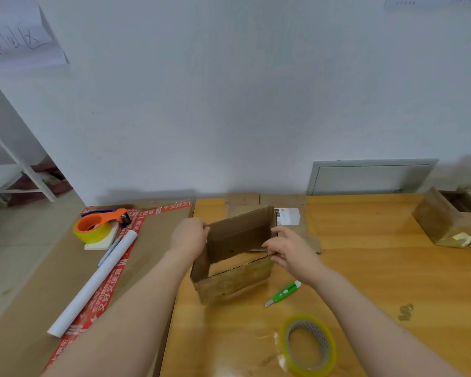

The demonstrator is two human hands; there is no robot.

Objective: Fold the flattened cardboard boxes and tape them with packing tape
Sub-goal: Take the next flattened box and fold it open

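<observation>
A small brown cardboard box point(233, 282) stands opened into a tube on the wooden table point(378, 268), its top open toward me. My left hand point(188, 238) grips the box's upper left edge. My right hand point(288, 250) pinches the upper right corner of the near wall. A roll of clear packing tape point(309, 345) lies on the table near me, right of centre. Behind the box lie flattened cardboard boxes point(259, 202), one with a white label point(290, 216).
A green utility knife point(283, 293) lies just right of the box. On the left, a big taped carton point(52, 281) carries an orange tape dispenser point(98, 224), a white paper roll point(93, 284) and a pen. A folded, taped box point(449, 221) stands at the far right.
</observation>
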